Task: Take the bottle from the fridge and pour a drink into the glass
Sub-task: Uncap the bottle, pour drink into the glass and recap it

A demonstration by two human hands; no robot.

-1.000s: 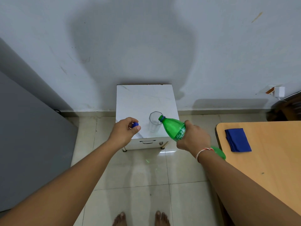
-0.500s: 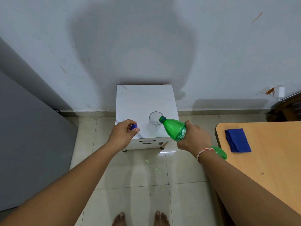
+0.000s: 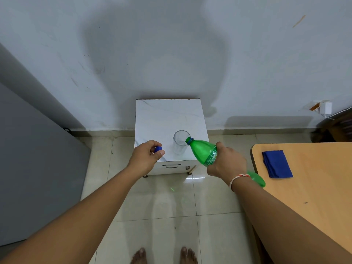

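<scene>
A clear empty glass (image 3: 180, 142) stands upright near the front of a small white marble-top cabinet (image 3: 167, 115). My right hand (image 3: 226, 162) grips a green plastic bottle (image 3: 202, 150) around its middle. The bottle is tilted steeply, its open neck at the glass's right rim. No liquid shows in the glass. My left hand (image 3: 145, 159) pinches the bottle's blue cap (image 3: 158, 149) just left of the glass, above the cabinet's front left corner.
A wooden table (image 3: 312, 187) at the right carries a folded blue cloth (image 3: 277, 163). A grey fridge side (image 3: 34, 159) fills the left. The cabinet stands against the grey wall. My bare feet (image 3: 163, 256) are on the tiled floor.
The bottle's neck has dipped slightly lower and closer to the glass's rim. My left hand with the cap has stayed almost still.
</scene>
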